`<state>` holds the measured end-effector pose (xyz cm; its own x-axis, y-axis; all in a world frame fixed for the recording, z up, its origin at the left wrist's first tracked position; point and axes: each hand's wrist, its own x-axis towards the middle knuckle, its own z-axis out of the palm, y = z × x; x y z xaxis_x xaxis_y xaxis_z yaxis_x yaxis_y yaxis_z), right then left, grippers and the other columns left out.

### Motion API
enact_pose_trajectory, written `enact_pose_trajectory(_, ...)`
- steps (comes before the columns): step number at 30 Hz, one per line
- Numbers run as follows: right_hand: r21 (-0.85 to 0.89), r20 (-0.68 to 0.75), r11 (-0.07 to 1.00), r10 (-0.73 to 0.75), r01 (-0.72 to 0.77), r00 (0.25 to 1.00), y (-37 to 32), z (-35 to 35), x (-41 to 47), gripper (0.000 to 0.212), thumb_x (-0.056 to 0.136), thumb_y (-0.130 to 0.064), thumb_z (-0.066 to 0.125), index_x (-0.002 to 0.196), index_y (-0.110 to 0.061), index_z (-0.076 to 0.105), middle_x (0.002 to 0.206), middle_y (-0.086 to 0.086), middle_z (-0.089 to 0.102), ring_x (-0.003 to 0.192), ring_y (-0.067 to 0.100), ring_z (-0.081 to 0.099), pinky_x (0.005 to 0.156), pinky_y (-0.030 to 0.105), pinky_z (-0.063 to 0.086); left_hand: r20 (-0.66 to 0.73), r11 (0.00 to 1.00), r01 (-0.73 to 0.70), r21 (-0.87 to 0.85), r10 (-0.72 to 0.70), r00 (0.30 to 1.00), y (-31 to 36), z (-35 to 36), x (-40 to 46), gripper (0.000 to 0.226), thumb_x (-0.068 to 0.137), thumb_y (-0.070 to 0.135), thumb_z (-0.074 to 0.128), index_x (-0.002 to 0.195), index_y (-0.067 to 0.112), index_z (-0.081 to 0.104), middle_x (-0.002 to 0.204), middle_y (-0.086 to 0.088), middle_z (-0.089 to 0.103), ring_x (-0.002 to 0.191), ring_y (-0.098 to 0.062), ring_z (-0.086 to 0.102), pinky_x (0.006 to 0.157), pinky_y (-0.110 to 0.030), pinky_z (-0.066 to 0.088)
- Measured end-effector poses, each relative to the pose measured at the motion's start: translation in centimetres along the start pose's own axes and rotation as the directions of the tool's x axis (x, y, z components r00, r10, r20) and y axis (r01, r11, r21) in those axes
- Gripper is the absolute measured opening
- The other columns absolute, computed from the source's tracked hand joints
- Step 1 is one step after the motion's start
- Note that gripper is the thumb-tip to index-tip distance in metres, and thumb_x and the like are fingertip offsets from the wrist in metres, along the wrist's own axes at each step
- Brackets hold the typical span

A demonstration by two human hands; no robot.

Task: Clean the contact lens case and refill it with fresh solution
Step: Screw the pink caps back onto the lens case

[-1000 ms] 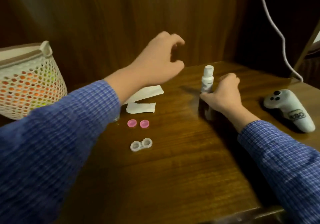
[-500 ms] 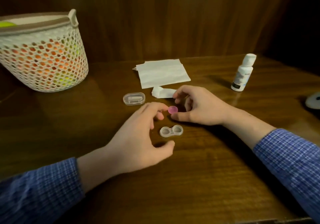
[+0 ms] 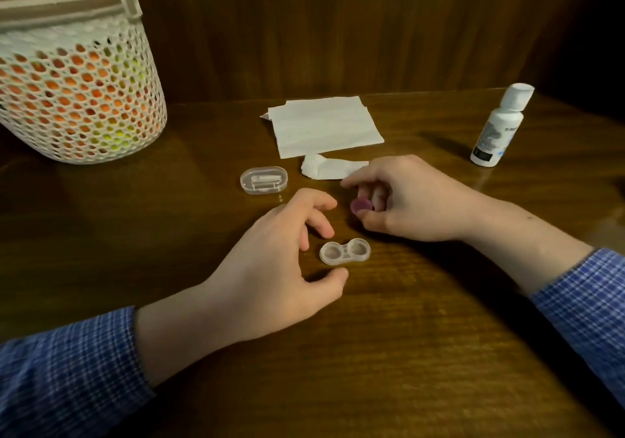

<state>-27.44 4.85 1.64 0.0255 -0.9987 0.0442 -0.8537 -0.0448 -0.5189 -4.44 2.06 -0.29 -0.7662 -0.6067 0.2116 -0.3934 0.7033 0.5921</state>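
Note:
The clear contact lens case (image 3: 345, 251) lies uncapped on the wooden table (image 3: 389, 353), both wells facing up. My left hand (image 3: 280, 268) hovers just left of it, fingers loosely curled around empty air, thumb near the case's front edge. My right hand (image 3: 406, 200) is behind the case and pinches a pink cap (image 3: 361, 206) between thumb and fingers. The second pink cap is hidden. A white solution bottle (image 3: 500, 126) stands capped at the right rear.
A flat white tissue (image 3: 324, 125) and a crumpled tissue piece (image 3: 329, 168) lie behind my hands. A small clear oval box (image 3: 263, 180) sits to the left of them. A white mesh basket (image 3: 74, 89) stands at the back left.
A second ago my right hand was at the bottle and the left was raised. Both came down to the case; the right picked up a pink cap and has lifted it slightly.

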Motion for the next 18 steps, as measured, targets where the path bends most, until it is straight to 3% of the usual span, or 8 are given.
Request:
enact_pose_trajectory(3,-0.110,0.055,0.994,-0.010,0.016,0.998,-0.2,-1.2,-0.7,0.034,0.082,-0.030,0.080,0.115,-0.033,0.074,0.100,-0.019,0.062,0.085,0.005,0.065,0.070,0.019,0.055,-0.014,1.000,-0.008,-0.010,0.008,1.000,0.1,0.0,0.0,0.075,0.080,0.037,0.083,0.143,0.031,0.044,0.108,0.022,0.061,0.097,-0.004,0.057,0.077,-0.015,0.049)
enact_pose_trajectory(5,-0.094,0.044,0.995,-0.013,0.017,0.999,0.1,-1.6,-1.4,0.030,0.077,-0.034,0.079,0.106,-0.032,0.075,0.102,-0.015,0.067,0.088,0.009,0.068,0.074,0.025,0.061,-0.024,1.000,-0.011,-0.019,0.011,1.000,0.1,0.0,0.1,0.074,0.080,0.033,0.084,0.143,0.027,0.046,0.106,0.020,0.063,0.096,-0.005,0.058,0.077,-0.016,0.050)
enact_pose_trajectory(8,0.107,-0.042,0.994,-0.035,0.039,0.999,0.7,-1.6,-2.4,0.025,0.070,-0.029,0.076,0.095,-0.029,0.073,0.090,-0.009,0.074,0.082,0.010,0.072,0.075,0.030,0.063,-0.032,0.999,-0.007,-0.034,0.006,0.999,0.1,-0.1,0.1,0.071,0.080,0.030,0.084,0.141,0.023,0.049,0.104,0.018,0.065,0.092,-0.008,0.059,0.077,-0.019,0.052)
enact_pose_trajectory(12,0.448,-0.053,0.892,-0.046,0.065,0.998,1.1,-1.2,-2.6,0.020,0.078,-0.004,0.082,0.092,-0.013,0.072,0.095,0.008,0.075,0.090,0.025,0.075,0.086,0.050,0.062,-0.040,0.999,-0.012,-0.050,0.010,0.999,0.1,-0.2,0.3,0.069,0.080,0.027,0.085,0.140,0.019,0.051,0.101,0.016,0.067,0.086,-0.010,0.061,0.070,-0.016,0.049)
enact_pose_trajectory(18,0.470,-0.015,0.869,-0.168,0.155,0.986,-0.2,-0.7,-3.2,0.012,0.080,-0.009,0.082,0.088,-0.007,0.074,0.096,0.005,0.078,0.095,0.017,0.075,0.084,0.030,0.060,-0.047,0.997,-0.019,-0.074,0.016,0.999,0.0,-0.2,0.3,0.067,0.081,0.025,0.084,0.139,0.017,0.051,0.098,0.015,0.069,0.085,-0.012,0.062,0.069,-0.020,0.052)
